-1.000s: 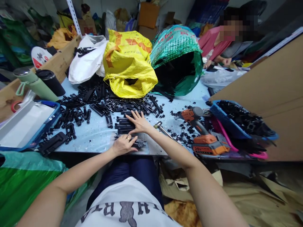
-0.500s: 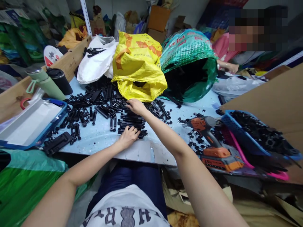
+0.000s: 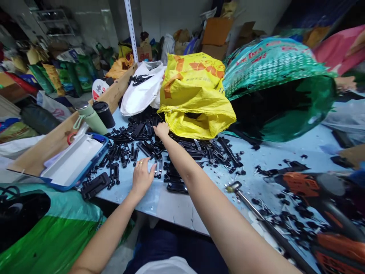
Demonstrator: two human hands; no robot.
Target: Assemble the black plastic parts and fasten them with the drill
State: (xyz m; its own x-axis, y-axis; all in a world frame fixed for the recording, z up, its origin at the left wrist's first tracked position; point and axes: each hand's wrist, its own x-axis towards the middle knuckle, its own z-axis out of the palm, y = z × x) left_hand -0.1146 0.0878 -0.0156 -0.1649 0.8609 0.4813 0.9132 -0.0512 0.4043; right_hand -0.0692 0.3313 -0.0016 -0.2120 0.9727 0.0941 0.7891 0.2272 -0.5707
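Long black plastic parts [image 3: 175, 173] lie stacked near the table's front edge, partly behind my right forearm. My left hand [image 3: 142, 177] is just left of that stack, thumb and fingers apart, with nothing in it. Farther back, my right hand [image 3: 162, 130] reaches into the pile of black parts [image 3: 139, 131] beside the mouth of the yellow sack [image 3: 196, 95]. Its fingertips are curled and hard to make out, so what they touch is hidden. Smaller black pieces [image 3: 124, 155] lie left of my hands.
A cordless drill [image 3: 319, 190], a metal-headed tool [image 3: 251, 207] and scattered screws are at right. The green sack [image 3: 308, 110] gapes behind them. At left stand a blue tray [image 3: 106, 146], a green bottle [image 3: 92, 120] and a black cup [image 3: 104, 114]. A person's hand [image 3: 345, 83] shows far right.
The view has turned left and come closer. My left hand has lifted off the stacked parts and opened to their left. My right hand has moved left over the pile.
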